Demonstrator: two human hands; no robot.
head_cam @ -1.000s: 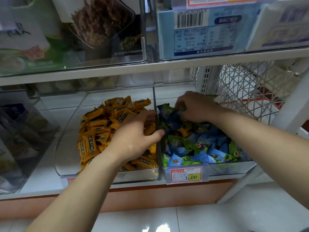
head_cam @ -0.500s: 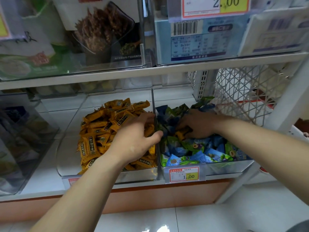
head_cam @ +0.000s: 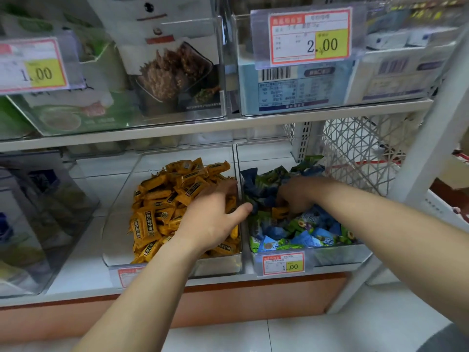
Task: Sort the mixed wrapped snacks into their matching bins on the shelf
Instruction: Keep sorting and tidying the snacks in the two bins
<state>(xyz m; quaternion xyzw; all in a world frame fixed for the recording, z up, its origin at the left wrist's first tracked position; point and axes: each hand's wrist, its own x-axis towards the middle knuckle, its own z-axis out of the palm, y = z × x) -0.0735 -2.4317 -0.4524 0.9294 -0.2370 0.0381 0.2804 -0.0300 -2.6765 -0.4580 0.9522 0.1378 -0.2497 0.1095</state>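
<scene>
Head view: left hand is laid, fingers relaxed, on orange wrapped snacks in the left clear plastic bin. Right hand is curled over a stray orange snack among blue-green packets; grip cannot be confirmed.

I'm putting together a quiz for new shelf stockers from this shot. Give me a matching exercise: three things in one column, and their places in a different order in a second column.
Things
1. left hand
2. right hand
3. 2.00 price tag

Places
A. above the front edge of the upper shelf
B. resting on the orange snacks
C. down among the blue and green snacks

Pairs: 1-B, 2-C, 3-A
</scene>
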